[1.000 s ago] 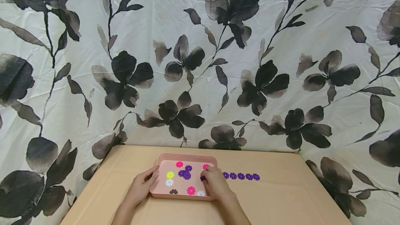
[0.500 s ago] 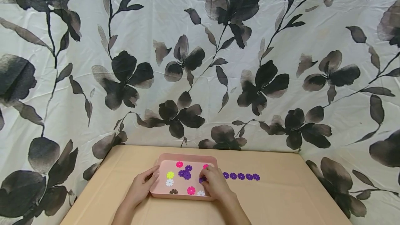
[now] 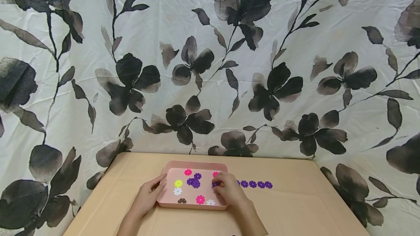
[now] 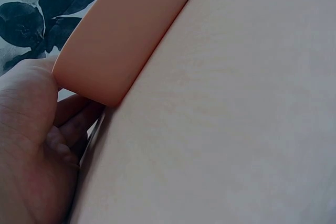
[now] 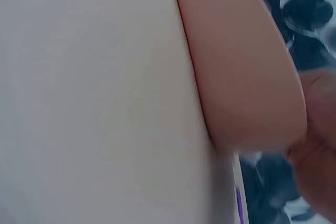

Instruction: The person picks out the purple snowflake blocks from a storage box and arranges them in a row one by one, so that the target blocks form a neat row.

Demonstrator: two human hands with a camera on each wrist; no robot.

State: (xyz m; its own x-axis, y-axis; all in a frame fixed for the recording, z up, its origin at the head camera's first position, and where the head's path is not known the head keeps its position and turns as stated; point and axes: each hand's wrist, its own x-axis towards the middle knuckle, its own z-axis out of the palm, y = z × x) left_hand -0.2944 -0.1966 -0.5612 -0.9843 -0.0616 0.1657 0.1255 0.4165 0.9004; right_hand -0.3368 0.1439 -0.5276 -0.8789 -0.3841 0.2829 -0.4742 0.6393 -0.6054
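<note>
Step in hand, as I read it: picking a purple flower (image 3: 214,184) out of the pink tray (image 3: 191,205), just inside the tray's right edge. I had the right hand (image 3: 232,190) angled in over that edge, thumb and fingertips apparently pinching the flower; exact contact was hidden. Left hand (image 3: 149,194) gripped the tray's left edge, thumb at the rim. Tray sat near the tabletop's (image 3: 295,199) far edge. Next move, my call: needed a lift clear of the rim, toward the row of purple flowers (image 3: 252,184) to the right.
</note>
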